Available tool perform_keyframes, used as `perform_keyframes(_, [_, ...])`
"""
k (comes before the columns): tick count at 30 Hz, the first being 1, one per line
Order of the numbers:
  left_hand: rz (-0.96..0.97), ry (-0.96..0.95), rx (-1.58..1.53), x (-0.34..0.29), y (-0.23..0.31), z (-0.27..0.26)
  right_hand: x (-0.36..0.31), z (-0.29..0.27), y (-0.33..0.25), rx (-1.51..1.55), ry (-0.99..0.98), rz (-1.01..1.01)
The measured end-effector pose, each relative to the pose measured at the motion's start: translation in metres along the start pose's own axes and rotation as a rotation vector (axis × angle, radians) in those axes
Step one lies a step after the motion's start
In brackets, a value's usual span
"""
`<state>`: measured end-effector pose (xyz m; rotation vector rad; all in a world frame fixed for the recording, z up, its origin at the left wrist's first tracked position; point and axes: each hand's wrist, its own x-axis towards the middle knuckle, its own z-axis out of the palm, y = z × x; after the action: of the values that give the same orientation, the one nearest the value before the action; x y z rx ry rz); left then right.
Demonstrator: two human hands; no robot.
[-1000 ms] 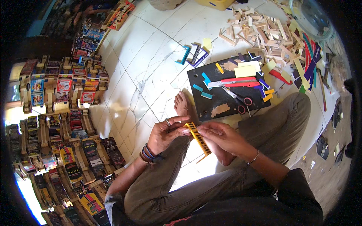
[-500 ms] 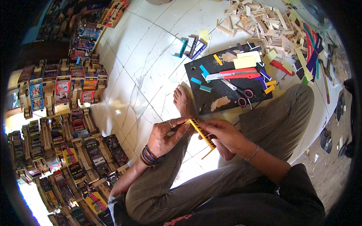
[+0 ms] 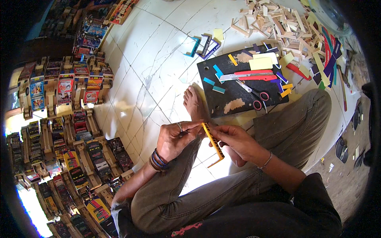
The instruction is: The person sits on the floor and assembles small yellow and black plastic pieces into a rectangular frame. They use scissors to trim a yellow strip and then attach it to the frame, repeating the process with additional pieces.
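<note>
Between my hands is a narrow yellow strip-covered piece (image 3: 214, 145) with dark lettering, bent at its lower end into a short leg. My right hand (image 3: 237, 142) is closed on its upper part, thumb and fingers pinching it from the right side. My left hand (image 3: 174, 138) is closed at the piece's upper end, its thumb and forefinger pinched together there. What lies inside the left fingertips is partly hidden. Beyond my bare foot lies a black board (image 3: 232, 104), with a red-handled cutter knife (image 3: 250, 75), scissors (image 3: 254, 93) and small coloured strips on it.
Teal, black and purple bent pieces (image 3: 205, 47) lie on the white tiled floor. A heap of wooden sticks (image 3: 278, 20) is at the far right, beside coloured strips (image 3: 331, 59). Stacked wooden toy vehicles (image 3: 65, 158) fill the left side. Sandals (image 3: 342, 150) lie on the right.
The yellow piece has turned slightly, and its lower leg now points more to the left. Both hands keep nearly the same place. The view has shifted a little.
</note>
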<state>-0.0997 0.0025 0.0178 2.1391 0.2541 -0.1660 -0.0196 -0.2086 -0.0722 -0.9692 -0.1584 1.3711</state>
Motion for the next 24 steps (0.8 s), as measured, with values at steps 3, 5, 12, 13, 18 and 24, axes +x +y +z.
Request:
perform_keyframes(3, [0.040, -0.001, -0.069, 0.0012, -0.0012, 0.0009, -0.0007, 0.0007, 0.0019, 0.034, 0.003, -0.014])
perform_keyframes(5, [0.033, -0.011, -0.078, 0.0009, -0.0014, 0.0010, -0.0010, 0.0018, 0.0035, 0.062, 0.022, -0.011])
perform_keyframes(12, [0.004, -0.049, 0.001, 0.0006, -0.0017, 0.0009, -0.0018, 0.0020, 0.0050, 0.073, 0.035, 0.003])
perform_keyframes(13, [0.026, -0.039, 0.003, 0.0011, -0.0020, 0.0015, -0.0019, 0.0022, 0.0053, 0.068, 0.040, -0.004])
perform_keyframes(18, [0.011, -0.080, -0.083, 0.0010, -0.0017, 0.0022, -0.0026, 0.0016, 0.0067, 0.008, 0.038, -0.034])
perform_keyframes(24, [-0.041, -0.074, -0.095, -0.0001, -0.0016, 0.0029, -0.0023, 0.0031, 0.0098, 0.053, 0.010, -0.056])
